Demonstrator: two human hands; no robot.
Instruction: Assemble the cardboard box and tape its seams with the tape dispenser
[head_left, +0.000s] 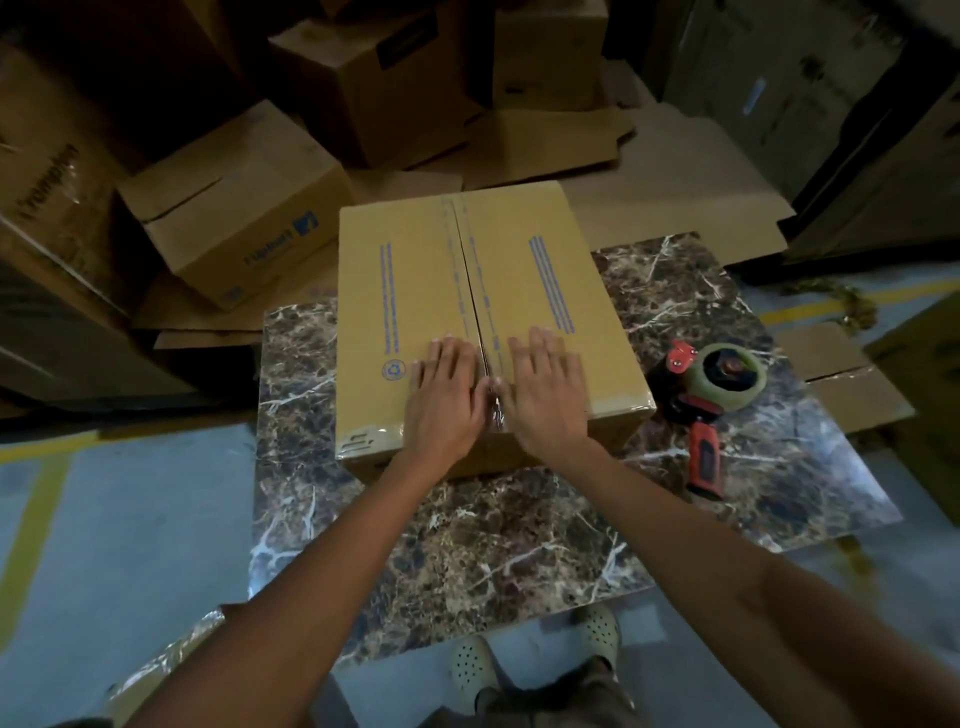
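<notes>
— So where is the cardboard box (467, 291)?
— On the marble table (467, 545), flaps closed, blue print on top.
— And the hands?
— Left hand (445, 395) and right hand (545, 395) press flat, fingers spread, beside the seam. Tape dispenser (711, 400) lies nearby.

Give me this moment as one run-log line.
box: flaps closed | left hand, right hand: flat beside centre seam | tape dispenser: on table, untouched

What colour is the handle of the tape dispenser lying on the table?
Red with black grip panels, seen clearly in the head view: tape dispenser.
</notes>
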